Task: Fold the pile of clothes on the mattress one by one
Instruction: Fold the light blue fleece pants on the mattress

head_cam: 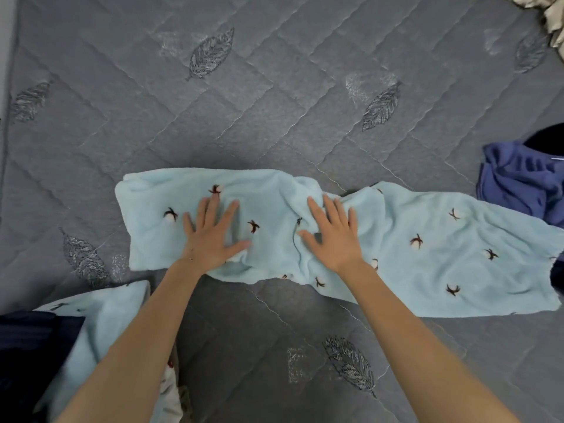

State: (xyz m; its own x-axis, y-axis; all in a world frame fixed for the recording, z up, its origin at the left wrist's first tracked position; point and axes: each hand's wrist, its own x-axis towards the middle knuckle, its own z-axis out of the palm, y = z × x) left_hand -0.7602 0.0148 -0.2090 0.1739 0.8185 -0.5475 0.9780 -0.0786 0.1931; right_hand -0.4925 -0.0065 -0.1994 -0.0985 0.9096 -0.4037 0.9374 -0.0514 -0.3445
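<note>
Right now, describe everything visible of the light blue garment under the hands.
The light blue garment looks like soft fleece, dotted with small dark-and-white motifs. It lies stretched across the grey quilted mattress, flat at its left end, bunched in the middle, wider to the right. The left hand and right hand press on it with straight, spread fingers. Its right end lies next to a crumpled dark blue cloth.

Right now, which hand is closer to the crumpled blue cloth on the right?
Right. The right hand lies flat left of the crumpled blue cloth; the left hand is farther left.
</note>
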